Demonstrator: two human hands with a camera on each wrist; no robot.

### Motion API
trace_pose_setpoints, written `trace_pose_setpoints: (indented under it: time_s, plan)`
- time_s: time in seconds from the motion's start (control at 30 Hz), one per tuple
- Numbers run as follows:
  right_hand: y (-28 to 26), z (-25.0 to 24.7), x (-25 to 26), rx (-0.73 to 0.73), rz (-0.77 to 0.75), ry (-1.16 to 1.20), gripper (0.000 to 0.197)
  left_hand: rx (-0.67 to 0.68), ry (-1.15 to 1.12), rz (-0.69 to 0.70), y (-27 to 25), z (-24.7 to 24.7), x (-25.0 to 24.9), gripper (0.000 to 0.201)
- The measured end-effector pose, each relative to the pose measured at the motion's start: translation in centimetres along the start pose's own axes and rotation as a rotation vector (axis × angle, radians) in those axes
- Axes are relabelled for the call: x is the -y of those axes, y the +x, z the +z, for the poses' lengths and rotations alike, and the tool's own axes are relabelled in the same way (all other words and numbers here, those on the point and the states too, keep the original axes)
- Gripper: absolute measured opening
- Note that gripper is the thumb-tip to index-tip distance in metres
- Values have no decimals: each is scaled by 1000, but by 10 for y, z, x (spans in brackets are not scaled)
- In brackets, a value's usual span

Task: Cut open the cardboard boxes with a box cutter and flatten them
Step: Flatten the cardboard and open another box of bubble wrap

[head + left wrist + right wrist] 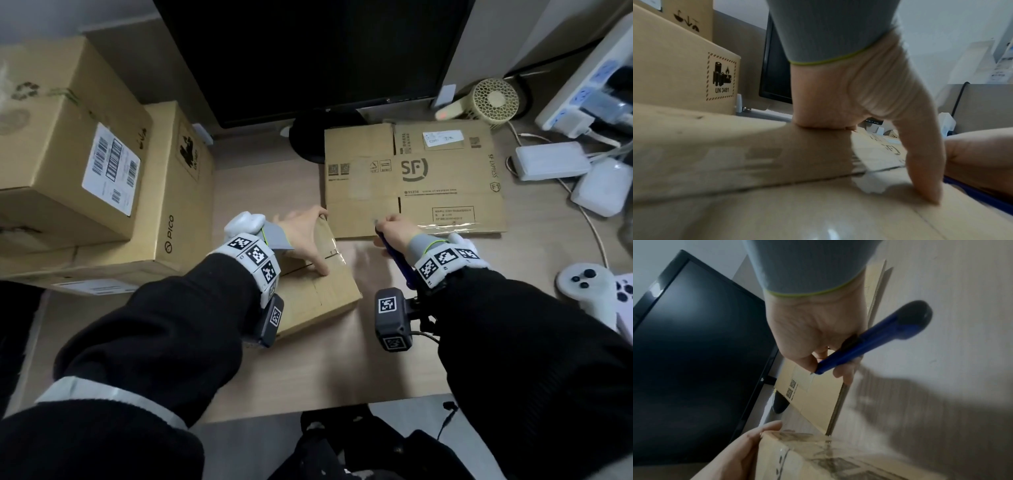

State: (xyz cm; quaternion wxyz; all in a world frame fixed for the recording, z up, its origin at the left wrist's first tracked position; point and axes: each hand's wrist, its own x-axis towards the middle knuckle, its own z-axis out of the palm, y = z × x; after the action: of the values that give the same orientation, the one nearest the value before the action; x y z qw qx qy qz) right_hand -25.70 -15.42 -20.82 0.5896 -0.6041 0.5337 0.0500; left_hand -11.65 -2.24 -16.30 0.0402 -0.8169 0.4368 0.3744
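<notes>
A small taped cardboard box lies on the desk in front of me. My left hand grips its far end, fingers over the far edge and thumb pressing on the taped top seam. Just to its right, my right hand holds a blue box cutter in a fist. Its tip points away from me over the near edge of a flattened SF box. The cutter is clear of the small box.
Two large cardboard boxes are stacked at the left, the lower one marked PICO. A black monitor stands behind. At the right are a small fan, a power strip, white adapters and a game controller.
</notes>
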Motion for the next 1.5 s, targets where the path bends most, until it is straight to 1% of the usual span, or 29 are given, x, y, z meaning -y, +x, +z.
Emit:
trace_pose_setpoints:
  time_s: [0.07, 0.17, 0.2, 0.27, 0.33, 0.37, 0.43, 0.53, 0.6, 0.67, 0.73, 0.9, 1.1, 1.27, 1.5]
  plan:
    - [-1, 0, 0, -47, -34, -60, 21, -62, -62, -27, 2, 3, -4, 99]
    - [-7, -1, 1, -171, -99, -153, 13, -116, -110, -55, 8, 7, -7, 72]
    - [-11, -2, 0, -216, -124, -218, 15, -139, -104, -47, 11, 9, -7, 63]
    - [-20, -6, -1, -294, -162, -334, 24, -178, -104, -54, 14, 11, -8, 55]
    - [-29, -9, -1, -343, -185, -372, 27, -208, -105, -60, 15, 14, -11, 51]
    - [-30, -8, 0, -318, -207, -378, 24, -217, -88, -64, 15, 15, -12, 50]
    - [-33, -3, 1, -188, -231, -296, 11, -254, -30, -77, 14, 17, -15, 47]
    - [-38, 8, -3, -1, -235, -174, 22, -309, 37, -90, 15, 20, -19, 37]
    - [-43, 15, -6, 64, -237, -128, 21, -314, 62, -98, 17, 20, -19, 29]
    - [-47, 21, -8, 108, -225, -86, 20, -303, 75, -106, 20, 18, -18, 26]
    - [-49, 25, -9, 128, -225, -71, 18, -299, 81, -113, 21, 18, -19, 25]
    - [-52, 30, -9, 97, -265, -95, 19, -307, 43, -111, 23, 21, -18, 21]
    - [-53, 31, -7, 70, -306, -123, 19, -321, 10, -95, 28, 23, -15, 23]
    - [-53, 27, -10, 124, -318, -60, 18, -345, 9, -80, 30, 25, -13, 23]
    - [-58, 17, -12, 180, -313, -52, 18, -394, 77, -46, 30, 29, -11, 25]
